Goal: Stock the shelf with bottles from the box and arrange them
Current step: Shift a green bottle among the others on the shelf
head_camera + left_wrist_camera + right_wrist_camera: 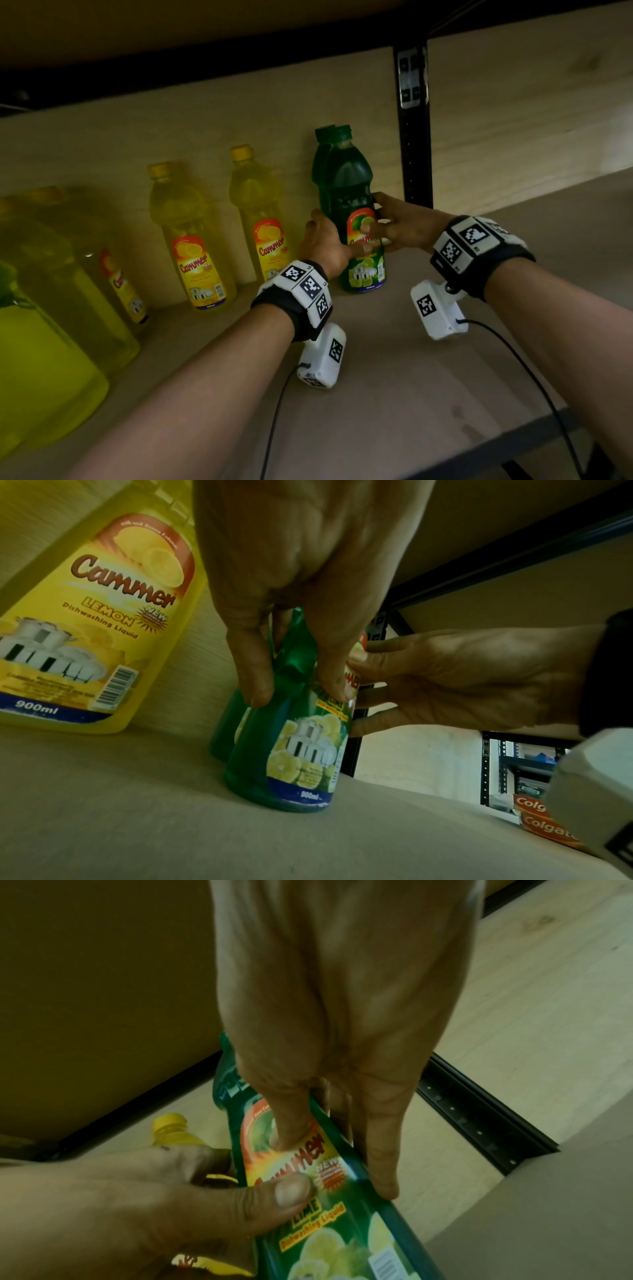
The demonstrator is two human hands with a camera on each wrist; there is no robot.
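Both hands, left hand [322, 240] and right hand [399, 224], clamped their fingers on the green Cammer lime bottle [352, 212], standing just right of the yellow lemon bottle [262, 212]. A careless twist could knock its green twin behind.

The shelf board [394, 394] carries upright yellow bottles [197, 240] and green bottles [352, 192] by its back wall.

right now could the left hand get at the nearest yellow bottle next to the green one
Probably yes, once freed: the left hand grips the green bottle, and the yellow bottle stands just to its left on the shelf with nothing between.
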